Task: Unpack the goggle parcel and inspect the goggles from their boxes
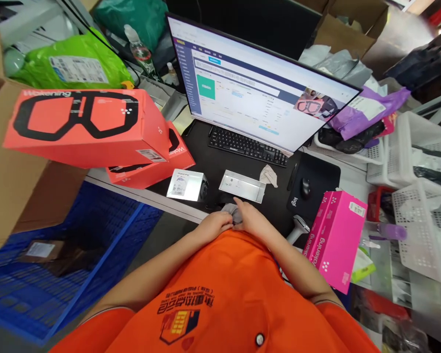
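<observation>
Close to my body, at the near edge of the black desk mat, my left hand [216, 226] and my right hand [253, 219] are closed around a small soft grey item [234, 213] that looks like cloth or a pouch. My fingers hide most of it, and its kind cannot be made out. My right index finger points forward, away from the grey item. Just beyond the hands lies an open shallow silver box part [242, 187]. Left of it is a silver-white box [185, 185] with a printed label and a dark end. A crumpled pale paper [268, 175] touches the desk beside the silver box part.
Coral boxes [84, 130] are stacked at left, beside an open cardboard carton [14, 191] above a blue crate [106, 230]. A monitor [257, 83] and keyboard [248, 146] stand behind. At right are a mouse [306, 187], scanner [299, 228], pink boxes [340, 240] and white baskets [419, 215].
</observation>
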Demonstrator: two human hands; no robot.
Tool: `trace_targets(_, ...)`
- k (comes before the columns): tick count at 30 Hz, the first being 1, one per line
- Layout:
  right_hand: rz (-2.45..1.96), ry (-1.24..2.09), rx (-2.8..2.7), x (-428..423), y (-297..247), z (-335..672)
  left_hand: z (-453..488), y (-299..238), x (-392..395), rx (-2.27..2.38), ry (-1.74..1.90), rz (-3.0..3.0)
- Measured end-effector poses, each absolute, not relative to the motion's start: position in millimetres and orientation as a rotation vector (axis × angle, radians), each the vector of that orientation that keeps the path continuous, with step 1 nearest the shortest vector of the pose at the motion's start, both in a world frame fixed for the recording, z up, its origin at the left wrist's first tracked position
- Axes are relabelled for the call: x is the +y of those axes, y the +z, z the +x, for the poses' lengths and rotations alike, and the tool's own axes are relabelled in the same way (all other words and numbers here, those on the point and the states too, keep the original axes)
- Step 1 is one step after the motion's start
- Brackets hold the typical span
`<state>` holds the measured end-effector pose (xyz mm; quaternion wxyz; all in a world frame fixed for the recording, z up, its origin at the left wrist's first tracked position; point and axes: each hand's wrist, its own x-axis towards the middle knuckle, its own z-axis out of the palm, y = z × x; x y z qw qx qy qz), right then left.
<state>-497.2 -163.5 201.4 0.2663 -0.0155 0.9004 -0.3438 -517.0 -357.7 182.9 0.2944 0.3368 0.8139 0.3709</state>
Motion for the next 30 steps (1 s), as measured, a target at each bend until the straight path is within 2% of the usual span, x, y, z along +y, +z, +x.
trace_targets(3,-0.101,-0.718,2.494,-186,205,-504,-513,184,-361,2.366,1.039,0.853)
trace_targets(8,-0.018,-0.821,2.546,-158,202,-502,-502,181,-376,2.609,1.255,0.85)
trace_targets(10,0.234,-1.135,2.514,-127,202,-500,-503,174,-384,2.613,1.192,0.864)
trace_targets(13,0.697,-1.847,2.399,-92,202,-496,-509,153,-390,2.566,0.945,0.997)
trace_targets(15,0.759,-2.017,2.515,-88,200,-493,-515,135,-389,2.58,0.76,1.098)
trace_targets(18,0.504,-1.79,2.789,-107,194,-490,-522,113,-381,2.613,0.586,1.167)
trace_targets(21,0.141,-1.515,2.802,-137,183,-496,-522,101,-376,2.609,0.587,1.18)
trace_targets(24,-0.244,-0.787,2.724,-160,171,-506,-516,94,-382,2.571,0.647,1.214)
trace_targets(26,-0.346,-0.411,2.624,-170,164,-512,-512,91,-390,2.548,0.693,1.229)
trace_targets(30,-0.333,-0.239,2.553,-186,155,-516,-504,82,-401,2.537,0.784,1.194)
